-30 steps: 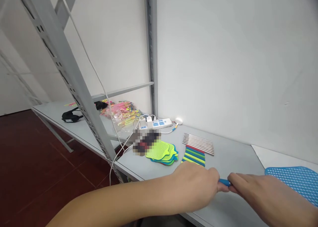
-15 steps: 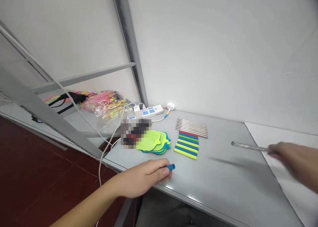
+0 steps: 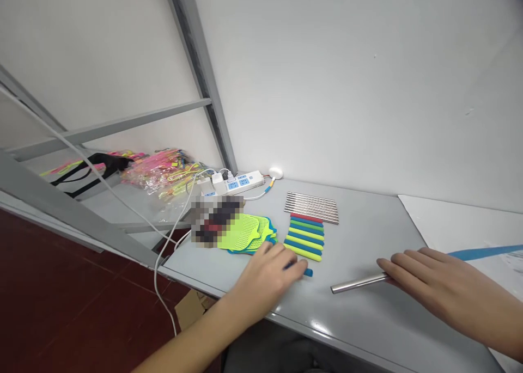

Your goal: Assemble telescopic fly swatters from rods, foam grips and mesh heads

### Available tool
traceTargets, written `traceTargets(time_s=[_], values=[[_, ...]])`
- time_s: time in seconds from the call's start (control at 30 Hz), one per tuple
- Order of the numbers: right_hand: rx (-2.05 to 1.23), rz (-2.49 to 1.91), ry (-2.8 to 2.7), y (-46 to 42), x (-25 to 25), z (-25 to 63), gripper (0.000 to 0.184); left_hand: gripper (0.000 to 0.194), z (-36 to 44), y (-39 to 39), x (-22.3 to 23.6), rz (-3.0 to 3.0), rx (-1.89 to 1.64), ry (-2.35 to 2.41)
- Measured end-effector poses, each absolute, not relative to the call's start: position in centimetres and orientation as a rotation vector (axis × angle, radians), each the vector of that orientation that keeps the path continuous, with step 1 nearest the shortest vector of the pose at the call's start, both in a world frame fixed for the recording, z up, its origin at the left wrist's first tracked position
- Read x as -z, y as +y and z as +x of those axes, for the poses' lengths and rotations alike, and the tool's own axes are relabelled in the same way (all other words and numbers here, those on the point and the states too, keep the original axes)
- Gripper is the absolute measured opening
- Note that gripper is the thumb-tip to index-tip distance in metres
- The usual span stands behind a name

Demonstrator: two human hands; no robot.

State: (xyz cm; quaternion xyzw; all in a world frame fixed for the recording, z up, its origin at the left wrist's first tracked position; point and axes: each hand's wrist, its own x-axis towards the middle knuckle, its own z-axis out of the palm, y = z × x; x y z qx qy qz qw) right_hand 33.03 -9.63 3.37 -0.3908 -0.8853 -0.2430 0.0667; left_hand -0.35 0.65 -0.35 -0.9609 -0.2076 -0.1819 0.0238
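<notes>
My left hand [image 3: 267, 277] rests on the grey table [image 3: 359, 318] with its fingers closed on a short blue handle sleeve [image 3: 307, 272], whose tip sticks out just in front of a row of coloured sleeves [image 3: 304, 237]. My right hand [image 3: 433, 288] lies over the end of a steel rod [image 3: 357, 283] that rests flat on the table, fingers curled on it. A blue swatter head [image 3: 484, 251] shows edge-on past that hand.
A row of steel rods [image 3: 311, 207] lies behind the coloured sleeves. Green and blue mesh swatter heads [image 3: 247, 234] are stacked to the left. A white power strip [image 3: 239, 182] with cables sits by the wall. A grey shelf post [image 3: 200, 79] rises at the table's back corner. White paper [image 3: 457, 226] lies at right.
My left hand pulled the blue sleeve off and carried it left, then toward the row of sleeves. My right hand swung the bare rod back and laid it on the table.
</notes>
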Motion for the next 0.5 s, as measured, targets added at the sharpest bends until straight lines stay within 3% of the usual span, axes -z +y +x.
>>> traceTargets(time_s=[0.5], values=[[0.678,-1.256,-2.801,-11.2,-1.1,33.5,0.031,0.013,3.1,2.2,1.9,-2.933,0.399,-0.624]])
